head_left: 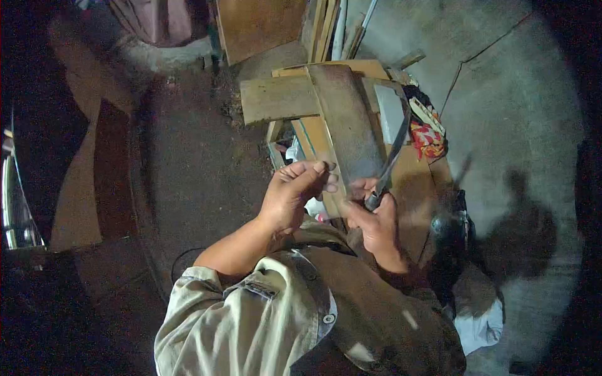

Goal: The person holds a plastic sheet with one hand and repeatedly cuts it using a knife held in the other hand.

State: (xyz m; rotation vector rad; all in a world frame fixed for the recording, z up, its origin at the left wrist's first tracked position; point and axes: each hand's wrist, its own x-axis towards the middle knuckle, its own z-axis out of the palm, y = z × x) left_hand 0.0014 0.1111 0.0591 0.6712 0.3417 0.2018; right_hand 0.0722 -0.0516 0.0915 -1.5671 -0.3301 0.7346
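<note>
My right hand is wrapped round the dark handle of a knife, whose long, curved blade points up and away. To its left, my left hand is raised with thumb and fingers pinched together; a thin pale strip seems to run by its fingertips, but what it grips is too small to tell. Beyond both hands lies a long worn board, across a shorter wooden plank.
Cardboard lies under the boards. A red and yellow patterned cloth or bag sits at their right. A brown panel and upright wood strips stand at the back. A concrete wall rises on the right.
</note>
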